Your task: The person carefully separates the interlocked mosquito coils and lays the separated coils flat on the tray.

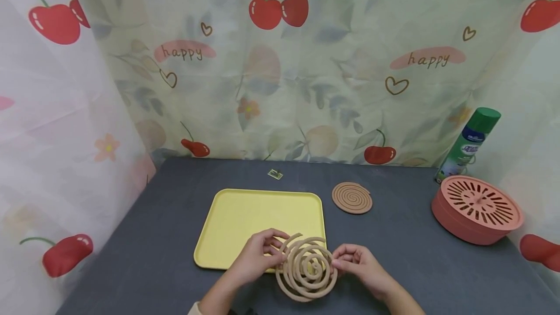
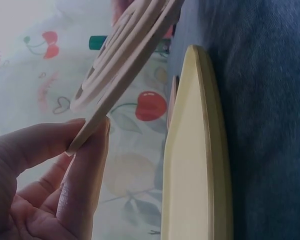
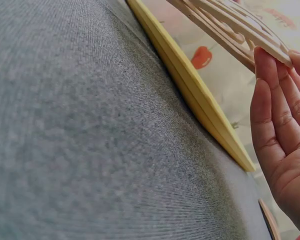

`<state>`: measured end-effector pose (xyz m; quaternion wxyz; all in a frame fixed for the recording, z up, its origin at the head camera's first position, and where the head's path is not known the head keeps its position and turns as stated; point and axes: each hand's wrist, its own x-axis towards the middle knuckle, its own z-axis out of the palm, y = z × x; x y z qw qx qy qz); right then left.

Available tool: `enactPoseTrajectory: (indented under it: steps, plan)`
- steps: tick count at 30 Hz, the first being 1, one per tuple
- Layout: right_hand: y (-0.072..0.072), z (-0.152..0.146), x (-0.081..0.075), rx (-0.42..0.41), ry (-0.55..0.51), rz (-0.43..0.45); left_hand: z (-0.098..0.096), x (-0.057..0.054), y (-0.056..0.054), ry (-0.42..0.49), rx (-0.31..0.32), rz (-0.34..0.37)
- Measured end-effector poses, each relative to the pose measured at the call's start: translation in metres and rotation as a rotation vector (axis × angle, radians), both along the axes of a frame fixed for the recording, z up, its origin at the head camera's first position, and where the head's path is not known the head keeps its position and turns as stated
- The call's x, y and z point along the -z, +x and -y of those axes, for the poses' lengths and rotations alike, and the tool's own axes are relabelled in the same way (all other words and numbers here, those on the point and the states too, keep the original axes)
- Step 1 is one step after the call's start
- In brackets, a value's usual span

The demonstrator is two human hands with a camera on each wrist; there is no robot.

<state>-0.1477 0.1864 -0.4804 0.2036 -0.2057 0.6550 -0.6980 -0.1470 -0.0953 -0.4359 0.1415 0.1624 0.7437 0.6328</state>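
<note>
Left hand (image 1: 257, 255) and right hand (image 1: 364, 267) pinch the tan coil (image 1: 315, 269) — suspended between them.

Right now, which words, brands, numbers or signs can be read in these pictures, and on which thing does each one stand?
"happy": on the patterned curtain at the back, toward the left.
"happy": on the same curtain, toward the right.
The green spray can also bears lettering, but it is too small and blurred to read.
</note>
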Motion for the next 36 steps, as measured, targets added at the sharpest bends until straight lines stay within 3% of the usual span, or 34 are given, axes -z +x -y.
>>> enactPoseTrajectory:
  steps: [8,15,24,36]
  plan:
    - [-0.005,0.002,-0.002,0.03,-0.005,0.052,0.015,-0.003,-0.014,-0.014,-0.048,0.012]
    - [-0.014,0.004,-0.002,0.045,-0.037,0.091,0.042,-0.003,-0.039,-0.037,-0.159,0.043]
    - [-0.027,0.012,0.002,0.055,-0.043,0.078,0.071,-0.003,-0.07,-0.109,-0.302,0.091]
    - [-0.025,0.019,-0.001,0.056,-0.047,0.109,0.101,0.006,-0.101,-0.158,-0.376,0.099]
